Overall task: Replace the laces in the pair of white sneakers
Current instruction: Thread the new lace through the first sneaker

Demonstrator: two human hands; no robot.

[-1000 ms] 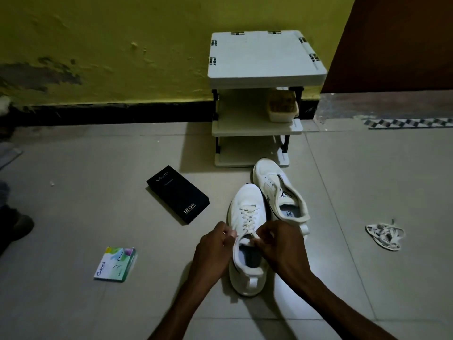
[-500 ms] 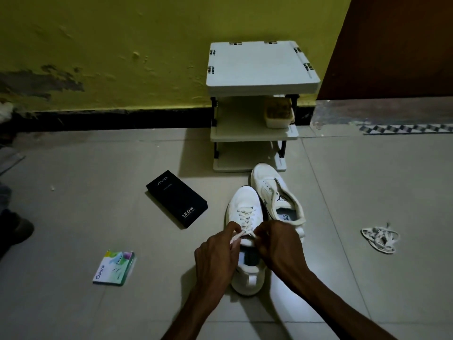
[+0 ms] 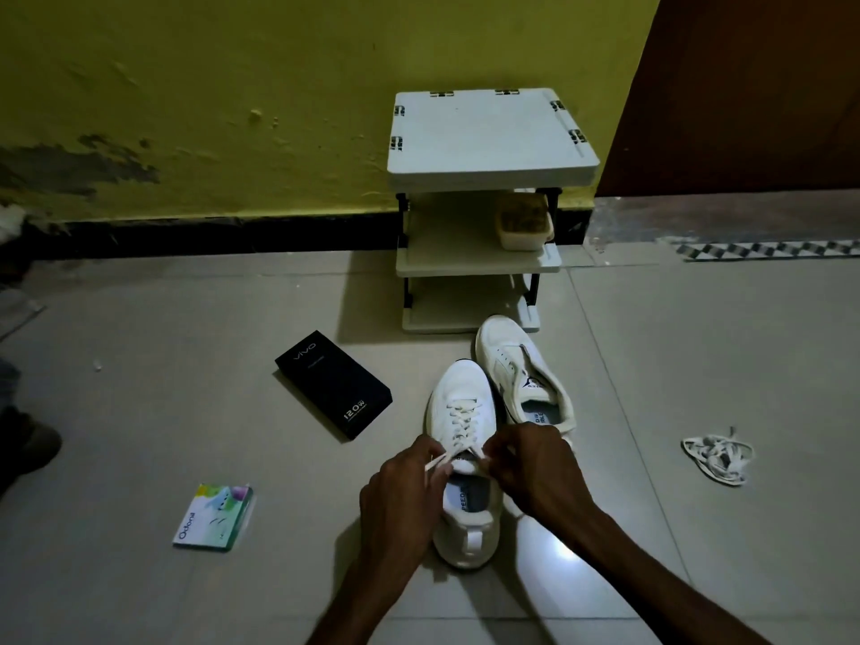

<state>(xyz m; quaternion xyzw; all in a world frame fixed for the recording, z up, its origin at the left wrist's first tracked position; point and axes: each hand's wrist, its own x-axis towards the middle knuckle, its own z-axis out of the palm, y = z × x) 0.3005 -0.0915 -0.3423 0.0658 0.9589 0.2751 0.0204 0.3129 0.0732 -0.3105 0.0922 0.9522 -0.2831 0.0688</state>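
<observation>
White low-top sneakers sit on the floor in front of us. The nearer laced sneaker [image 3: 460, 393] points toe-away, and the second, unlaced sneaker [image 3: 500, 346] lies just beside it at 1 o'clock. A flat white lace [image 3: 462, 418] crosses the nearer shoe's eyelets. Our left hand [image 3: 405, 486] pinches one loose end at the top of the tongue, and our right hand [image 3: 535, 467] curls its fingers round the other end; both hands partly cover the shoe's opening.

From the nearer shoe:
- At 10 o'clock lies a flat black cardboard box [image 3: 332, 384] with white lettering.
- At 8 o'clock lies a small green-and-white packet [image 3: 214, 516].
- Well apart at 3 o'clock lies a loose tangle of white laces [image 3: 716, 458].
- At 12 o'clock a white three-tier plastic rack [image 3: 488, 132] stands against the wall, with a cream tub [image 3: 523, 223] on its middle shelf.
- At 9 o'clock, by the frame edge, sits a dark shoe [image 3: 23, 446].

The floor is pale grey tile [image 3: 186, 412]. Behind it rise a stained yellow wall [image 3: 232, 86] and a brown door [image 3: 744, 86]. The light is dim.
</observation>
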